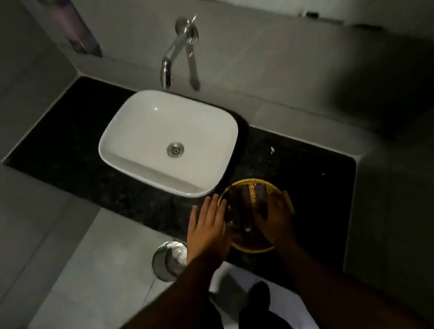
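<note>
A round woven basket (242,193) with a yellow rim and dark contents stands on the black stone counter (302,162), just right of the white basin (139,124). My left hand (207,225) lies flat with straight fingers against the basket's left rim. My right hand (274,218) reaches into the basket from the near side, fingers bent down over something dark inside; what it touches is too dim to make out.
A chrome tap (172,55) sticks out of the grey wall above the basin. A steel bin (167,259) stands on the floor below the counter's front edge. A soap dispenser (72,24) hangs on the left wall. Grey walls close both counter ends.
</note>
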`<control>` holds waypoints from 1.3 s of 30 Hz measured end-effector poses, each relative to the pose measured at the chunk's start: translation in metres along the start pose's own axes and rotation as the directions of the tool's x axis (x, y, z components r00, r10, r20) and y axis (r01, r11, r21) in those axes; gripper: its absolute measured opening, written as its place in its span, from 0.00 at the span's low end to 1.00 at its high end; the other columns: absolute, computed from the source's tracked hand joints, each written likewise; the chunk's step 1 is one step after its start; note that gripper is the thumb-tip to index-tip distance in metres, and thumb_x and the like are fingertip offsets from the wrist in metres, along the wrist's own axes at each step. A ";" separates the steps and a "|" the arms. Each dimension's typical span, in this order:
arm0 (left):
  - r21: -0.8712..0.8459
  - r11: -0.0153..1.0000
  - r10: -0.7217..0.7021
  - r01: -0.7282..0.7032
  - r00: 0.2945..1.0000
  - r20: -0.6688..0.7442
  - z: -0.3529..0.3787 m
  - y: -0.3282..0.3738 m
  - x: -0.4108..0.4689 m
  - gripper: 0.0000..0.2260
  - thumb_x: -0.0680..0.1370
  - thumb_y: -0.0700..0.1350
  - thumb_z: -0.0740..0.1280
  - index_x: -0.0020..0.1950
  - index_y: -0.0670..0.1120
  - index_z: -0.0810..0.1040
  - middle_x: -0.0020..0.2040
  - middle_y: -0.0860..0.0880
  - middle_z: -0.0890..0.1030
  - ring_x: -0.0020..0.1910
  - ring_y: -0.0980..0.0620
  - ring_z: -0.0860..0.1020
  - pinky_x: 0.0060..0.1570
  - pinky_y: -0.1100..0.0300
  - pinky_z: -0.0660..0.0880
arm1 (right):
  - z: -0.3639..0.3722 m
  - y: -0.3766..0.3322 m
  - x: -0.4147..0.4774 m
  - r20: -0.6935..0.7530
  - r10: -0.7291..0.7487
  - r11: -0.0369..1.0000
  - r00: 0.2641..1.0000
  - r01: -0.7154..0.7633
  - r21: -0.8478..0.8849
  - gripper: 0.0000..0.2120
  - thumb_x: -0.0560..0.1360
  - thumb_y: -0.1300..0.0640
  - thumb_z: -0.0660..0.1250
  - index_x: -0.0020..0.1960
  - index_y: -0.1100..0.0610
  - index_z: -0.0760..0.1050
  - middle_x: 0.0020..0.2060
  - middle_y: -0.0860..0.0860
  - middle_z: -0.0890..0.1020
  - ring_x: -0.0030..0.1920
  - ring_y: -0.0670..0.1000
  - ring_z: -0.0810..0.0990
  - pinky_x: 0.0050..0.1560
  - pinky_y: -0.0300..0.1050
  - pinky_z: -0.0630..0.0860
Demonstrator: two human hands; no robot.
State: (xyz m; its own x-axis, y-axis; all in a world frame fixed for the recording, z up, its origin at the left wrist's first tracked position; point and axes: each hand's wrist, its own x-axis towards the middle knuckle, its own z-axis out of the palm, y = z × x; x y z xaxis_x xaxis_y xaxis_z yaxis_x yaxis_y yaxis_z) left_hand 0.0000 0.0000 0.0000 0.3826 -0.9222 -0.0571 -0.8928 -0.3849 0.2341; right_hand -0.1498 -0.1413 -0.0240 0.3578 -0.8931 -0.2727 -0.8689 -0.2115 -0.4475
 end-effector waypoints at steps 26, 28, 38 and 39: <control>-0.518 0.809 -0.114 0.278 0.938 0.326 -0.050 0.021 0.085 0.16 0.86 0.57 0.59 0.63 0.48 0.80 0.54 0.43 0.87 0.55 0.41 0.85 0.57 0.44 0.81 | -0.066 0.001 -0.025 0.216 -0.196 0.978 0.956 0.176 0.108 0.25 0.75 0.53 0.68 0.71 0.47 0.73 0.73 0.51 0.70 0.81 0.61 0.54 0.76 0.63 0.65; -0.528 0.809 -0.109 0.258 0.949 0.296 -0.052 0.021 0.085 0.17 0.88 0.55 0.58 0.60 0.46 0.81 0.53 0.42 0.87 0.53 0.40 0.85 0.56 0.44 0.80 | -0.067 0.003 -0.026 0.222 -0.221 0.974 0.950 0.201 0.107 0.26 0.74 0.55 0.68 0.72 0.48 0.72 0.73 0.51 0.70 0.81 0.62 0.56 0.75 0.64 0.66; -0.809 0.384 -0.293 0.445 0.890 0.350 -0.065 0.015 0.085 0.18 0.89 0.46 0.55 0.50 0.37 0.78 0.39 0.37 0.82 0.36 0.41 0.81 0.44 0.47 0.80 | -0.057 0.003 -0.020 0.197 -0.207 0.978 0.958 0.204 0.035 0.24 0.75 0.49 0.67 0.71 0.49 0.74 0.67 0.49 0.76 0.79 0.62 0.58 0.79 0.64 0.54; -0.841 0.297 -0.289 0.452 0.882 0.371 -0.068 0.014 0.085 0.19 0.90 0.47 0.55 0.47 0.38 0.77 0.35 0.40 0.81 0.33 0.43 0.79 0.41 0.50 0.78 | -0.055 0.003 -0.019 0.199 -0.215 0.977 0.956 0.212 0.037 0.24 0.75 0.49 0.68 0.71 0.50 0.75 0.66 0.48 0.77 0.78 0.61 0.60 0.80 0.61 0.53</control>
State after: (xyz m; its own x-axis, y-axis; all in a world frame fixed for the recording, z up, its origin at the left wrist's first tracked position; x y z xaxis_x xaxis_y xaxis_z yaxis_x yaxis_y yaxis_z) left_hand 0.0360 -0.0810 0.0641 0.5076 -0.7165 -0.4784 0.1076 -0.4983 0.8603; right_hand -0.1782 -0.1468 0.0270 0.5972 -0.7291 -0.3342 -0.7600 -0.3813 -0.5264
